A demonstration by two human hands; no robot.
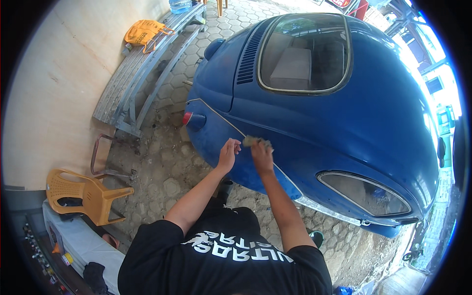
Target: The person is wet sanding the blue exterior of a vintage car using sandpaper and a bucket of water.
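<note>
I see the right hand (261, 154) pinching a rag (267, 144) at the blue fender (216, 137), left hand (229, 154) half-curled, seemingly empty; I'd press lightly, flat, following the curve.

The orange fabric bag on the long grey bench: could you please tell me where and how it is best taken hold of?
Probably by its loose orange straps, coming from the side away from the pale wall: they trail that way off the orange fabric bag, whose body looks limp and slumped on the long grey bench.
</note>
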